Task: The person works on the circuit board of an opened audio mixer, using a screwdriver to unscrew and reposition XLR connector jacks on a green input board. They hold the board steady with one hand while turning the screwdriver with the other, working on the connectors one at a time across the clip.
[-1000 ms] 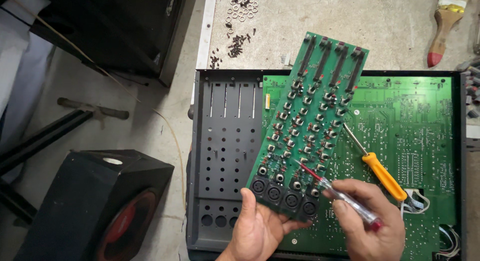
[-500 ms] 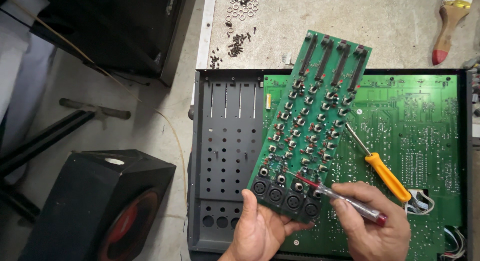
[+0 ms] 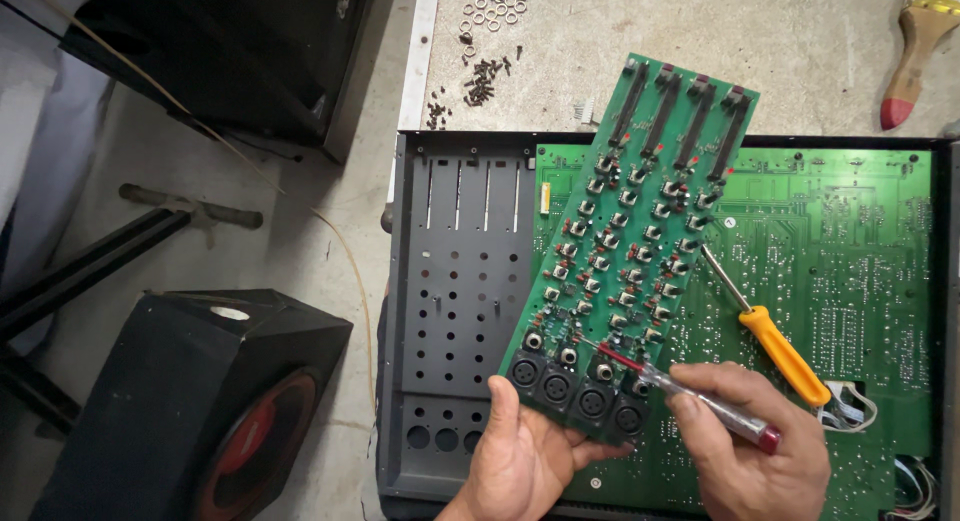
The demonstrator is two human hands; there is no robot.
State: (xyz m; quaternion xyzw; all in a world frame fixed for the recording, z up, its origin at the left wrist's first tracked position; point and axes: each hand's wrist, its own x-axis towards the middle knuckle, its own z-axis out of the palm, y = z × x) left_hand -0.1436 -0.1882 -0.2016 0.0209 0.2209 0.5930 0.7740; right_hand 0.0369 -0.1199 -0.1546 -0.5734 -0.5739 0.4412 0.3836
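- My left hand (image 3: 525, 461) is gripping the bottom edge of the channel strip circuit board (image 3: 630, 251), thumb up on the left side, fingers curled underneath by the row of black round sockets (image 3: 575, 391). The board is lifted and tilted, hanging over the open chassis rather than seated in it.
- My right hand (image 3: 750, 461) is closed around a clear-handled tester screwdriver (image 3: 690, 396) with a red cap, tip resting on the board just above the sockets, among the small parts there.
- So where I'm at, I reckon: board is already free of the case, which suggests the unscrewing is done. What's left looks like poking around the socket end. Can't tell from here whether any wires still tie it to the main board.
- Just beside my right hand, an orange-handled screwdriver (image 3: 770, 341) lies on the big green main board (image 3: 850, 251), shaft pointing up-left toward the lifted board.
- To the left of that, the black metal front panel (image 3: 460, 281) of the chassis lies bare, all slots and round holes showing.
- Up on the bench (image 3: 800, 41): a pile of small dark screws (image 3: 485, 76), a bunch of washers (image 3: 495, 1), and a paint brush (image 3: 915, 51) with a red-tipped handle at the far right.
- On the floor to the left, a black wedge speaker (image 3: 190, 411) with a reddish cone.
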